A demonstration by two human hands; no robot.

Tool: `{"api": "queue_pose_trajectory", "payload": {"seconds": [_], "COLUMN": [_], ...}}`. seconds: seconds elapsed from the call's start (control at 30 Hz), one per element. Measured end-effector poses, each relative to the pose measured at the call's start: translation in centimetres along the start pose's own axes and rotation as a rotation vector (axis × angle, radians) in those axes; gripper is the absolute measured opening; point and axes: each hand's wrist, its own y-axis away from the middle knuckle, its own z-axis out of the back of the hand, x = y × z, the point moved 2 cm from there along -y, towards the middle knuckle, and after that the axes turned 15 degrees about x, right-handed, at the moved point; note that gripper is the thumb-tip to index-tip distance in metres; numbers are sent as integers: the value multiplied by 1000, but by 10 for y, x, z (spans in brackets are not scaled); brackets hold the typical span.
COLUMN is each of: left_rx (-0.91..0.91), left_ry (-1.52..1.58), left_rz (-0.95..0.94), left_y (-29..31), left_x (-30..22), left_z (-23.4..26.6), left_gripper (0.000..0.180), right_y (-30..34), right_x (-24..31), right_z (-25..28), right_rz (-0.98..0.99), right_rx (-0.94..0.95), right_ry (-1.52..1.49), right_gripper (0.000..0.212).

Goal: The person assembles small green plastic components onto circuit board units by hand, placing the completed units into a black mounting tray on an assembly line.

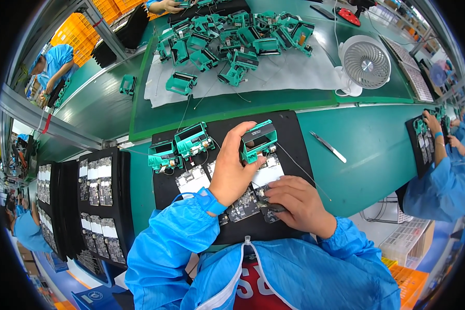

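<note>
My left hand (231, 173) grips a green plastic housing (259, 140) between thumb and fingers. The housing is tilted above a black foam mat (289, 124), and a thin cable trails from it to the right. My right hand (302, 204) has its fingers bent together at the edge of a circuit board (267, 174) with a white upper part; its fingertips partly hide the board. More circuit boards (243, 207) lie under and between my hands. Left of them on the mat are two green housings, one upright (192, 139) and another (164, 156) beside it.
Tweezers (328, 146) lie right of the mat. Many green housings (232, 41) are heaped on a white sheet (315, 77) behind, near a white fan (366, 62). Black trays of boards (101, 206) stand at left. Co-workers sit at right (439, 170) and far left (57, 67).
</note>
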Motion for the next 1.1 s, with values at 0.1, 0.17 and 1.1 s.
{"api": "queue_pose_trajectory", "payload": {"seconds": [0.1, 0.17, 1.1], "left_rx": [-8, -8, 32], "left_ry": [43, 5, -298], "left_rz": [-21, -18, -172], "left_y": [2, 2, 10], "left_x": [-3, -1, -20], "left_z": [0, 0, 1], "left_gripper": [78, 78, 81], "right_y": [0, -1, -52], "right_x": [1, 2, -30], "right_z": [0, 0, 31], "right_rz": [3, 5, 116], "right_rx": [6, 6, 127], "right_ry": [1, -1, 427], "right_gripper": [43, 43, 20]}}
